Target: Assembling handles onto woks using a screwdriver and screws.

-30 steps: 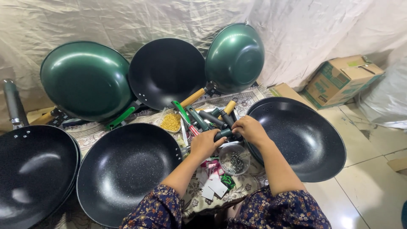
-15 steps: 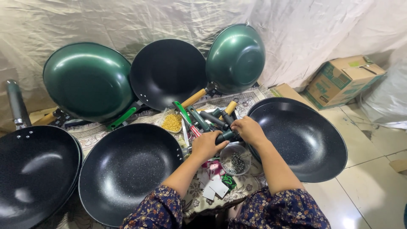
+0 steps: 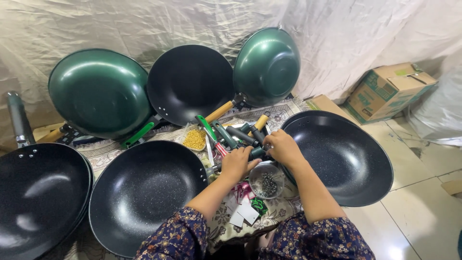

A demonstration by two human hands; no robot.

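Together, head view, hands: the left hand (image 3: 237, 163) and the right hand (image 3: 281, 147) met over the middle of the patterned mat (image 3: 113, 150), both curled shut around a dark pan handle (image 3: 256, 153) held between them; the fingertips were hidden, so the exact pinch could not be told.
Change: against the pictures from a second and half a second before, the hands sat in nearly the same place on the same handle, only drawn slightly closer to the body; the pans had not shifted. By that, I judged the work on this handle was still under way, not finished.
Handle pile: loose handles (image 3: 226, 135), green, dark and wood-coloured, lay just beyond the hands.
Small parts: a clear bowl of screws (image 3: 266, 182) stood just below the hands; a yellow heap of small fittings (image 3: 195, 139) lay near the pile.
Pans: a black wok (image 3: 144, 192) lay left of the hands, another black wok (image 3: 344, 154) right of them; green pans (image 3: 98, 91) leaned on the draped sheet (image 3: 144, 24) behind.
Packages: a brown cardboard box (image 3: 387, 89) with green printed panels stood on the floor tiles near the right edge.
Labels: white paper tags (image 3: 243, 214) and pink and green scraps lay at the mat's near edge.
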